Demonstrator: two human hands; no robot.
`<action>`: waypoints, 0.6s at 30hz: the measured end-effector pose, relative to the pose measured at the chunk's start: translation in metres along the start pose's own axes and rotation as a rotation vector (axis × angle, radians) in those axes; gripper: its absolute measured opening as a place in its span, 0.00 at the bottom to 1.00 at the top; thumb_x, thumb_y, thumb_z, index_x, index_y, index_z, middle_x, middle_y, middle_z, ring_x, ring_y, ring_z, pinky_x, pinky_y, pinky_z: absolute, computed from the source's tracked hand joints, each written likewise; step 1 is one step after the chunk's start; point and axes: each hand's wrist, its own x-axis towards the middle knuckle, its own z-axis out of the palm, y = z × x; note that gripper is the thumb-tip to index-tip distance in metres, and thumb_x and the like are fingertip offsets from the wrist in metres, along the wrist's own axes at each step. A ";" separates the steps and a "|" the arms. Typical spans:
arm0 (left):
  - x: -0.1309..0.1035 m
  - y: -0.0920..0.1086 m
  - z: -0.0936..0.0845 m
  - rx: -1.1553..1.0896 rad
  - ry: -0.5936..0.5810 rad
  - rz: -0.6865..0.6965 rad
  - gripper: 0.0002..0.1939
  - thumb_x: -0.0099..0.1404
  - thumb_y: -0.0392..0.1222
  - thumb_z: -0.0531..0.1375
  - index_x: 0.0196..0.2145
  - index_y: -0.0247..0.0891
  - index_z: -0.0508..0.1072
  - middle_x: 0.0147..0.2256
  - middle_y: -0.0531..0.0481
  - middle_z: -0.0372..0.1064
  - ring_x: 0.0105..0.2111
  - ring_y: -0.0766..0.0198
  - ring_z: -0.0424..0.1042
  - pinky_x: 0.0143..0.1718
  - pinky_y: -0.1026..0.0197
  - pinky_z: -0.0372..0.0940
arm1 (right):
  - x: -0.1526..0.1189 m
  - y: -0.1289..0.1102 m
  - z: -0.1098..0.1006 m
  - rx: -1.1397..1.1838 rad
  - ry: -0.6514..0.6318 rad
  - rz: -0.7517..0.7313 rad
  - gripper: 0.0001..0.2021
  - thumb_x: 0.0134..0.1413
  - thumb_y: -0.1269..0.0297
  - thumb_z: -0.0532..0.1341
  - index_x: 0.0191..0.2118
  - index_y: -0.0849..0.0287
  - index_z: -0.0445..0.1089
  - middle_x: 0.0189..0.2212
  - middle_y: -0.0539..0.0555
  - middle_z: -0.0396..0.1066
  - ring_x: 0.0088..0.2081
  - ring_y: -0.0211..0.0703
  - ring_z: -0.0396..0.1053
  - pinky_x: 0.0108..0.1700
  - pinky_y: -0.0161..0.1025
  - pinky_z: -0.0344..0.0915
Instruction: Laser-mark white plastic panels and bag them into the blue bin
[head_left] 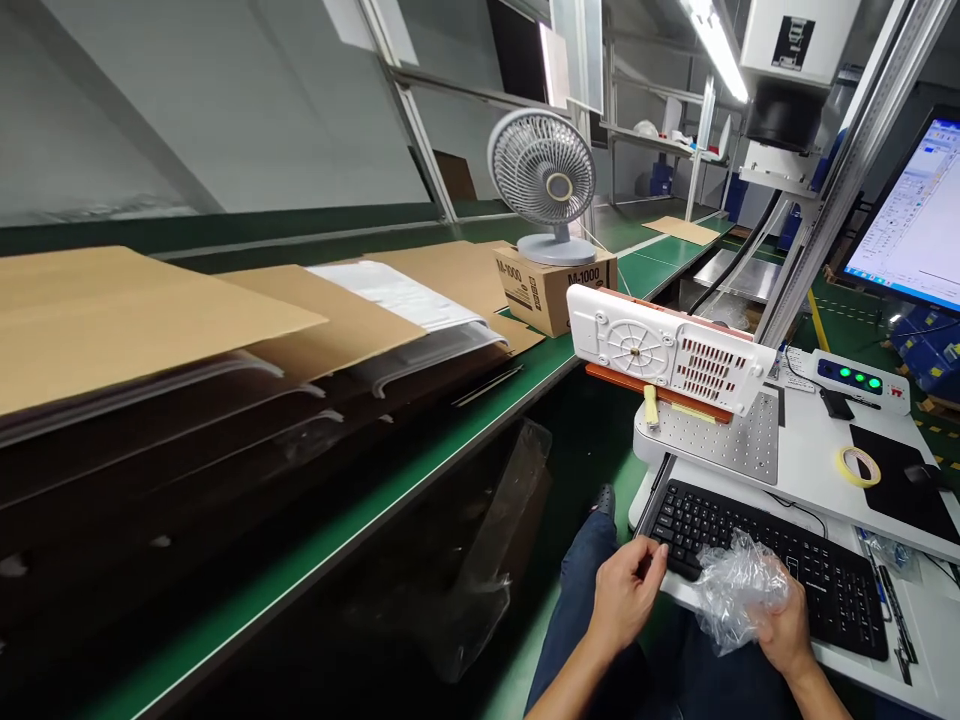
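Note:
Crumpled clear plastic film (739, 590) is bunched up in my right hand (789, 625), over the front edge of the black keyboard (814, 590). My left hand (626, 592) is closed beside the keyboard's left end, thumb and fingers pressed together; whether anything sits between them cannot be made out. Beyond the keyboard, a white plastic panel (660, 350) with a round spoked grille and rows of slots stands on edge in an orange holder (622, 376). The holder rests on a perforated metal plate (720, 445), apart from both hands.
A laser-like head (787, 110) hangs above the plate. To the right are a monitor (911, 215), yellow tape roll (857, 466) and mouse (926, 476). Cardboard sheets (127, 310) lie on the left, and a fan (544, 175) stands on a carton (551, 290).

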 end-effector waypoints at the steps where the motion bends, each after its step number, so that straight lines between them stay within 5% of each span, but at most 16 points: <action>1: 0.001 0.000 -0.001 -0.004 -0.015 -0.010 0.22 0.78 0.54 0.56 0.28 0.40 0.72 0.25 0.53 0.68 0.25 0.65 0.66 0.30 0.63 0.58 | 0.000 0.000 0.001 -0.006 0.011 0.009 0.20 0.60 0.54 0.70 0.54 0.60 0.77 0.42 0.58 0.83 0.40 0.56 0.84 0.42 0.42 0.82; 12: 0.014 0.005 -0.017 -0.218 -0.218 -0.262 0.29 0.73 0.67 0.56 0.29 0.39 0.68 0.26 0.52 0.61 0.29 0.63 0.60 0.33 0.60 0.53 | 0.008 -0.003 0.007 0.007 0.159 0.324 0.25 0.50 0.44 0.74 0.45 0.60 0.82 0.41 0.64 0.84 0.43 0.67 0.83 0.47 0.54 0.83; 18: 0.044 -0.006 -0.042 -0.558 -0.215 -0.525 0.39 0.55 0.84 0.64 0.26 0.43 0.64 0.19 0.58 0.53 0.19 0.66 0.52 0.23 0.60 0.51 | 0.069 -0.032 -0.004 0.073 0.312 0.409 0.27 0.47 0.42 0.77 0.45 0.58 0.82 0.43 0.64 0.84 0.44 0.67 0.82 0.51 0.58 0.81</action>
